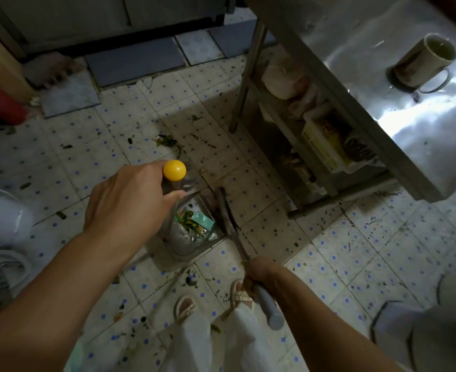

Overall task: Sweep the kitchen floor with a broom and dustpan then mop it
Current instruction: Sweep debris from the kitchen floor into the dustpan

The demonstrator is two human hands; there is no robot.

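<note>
Scraps fill the dustpan (192, 237): green vegetable bits and a torn green wrapper lie in its metal tray, which sits on the tiled floor (328, 251) just ahead of the person's sandalled feet. The left hand (130, 200) curls round the dustpan's upright handle just below its yellow knob (174, 170). The right hand (261, 277) grips the broom (229, 218) by its grey handle, the broom head touching the tray's right edge. More green debris (167, 142) lies scattered on the floor beyond the pan. To the right stands a steel surface (382, 89) carrying a mug (425, 60); on its lower shelf sits a pale slatted basket (326, 146) with contents too dim to identify.
</note>
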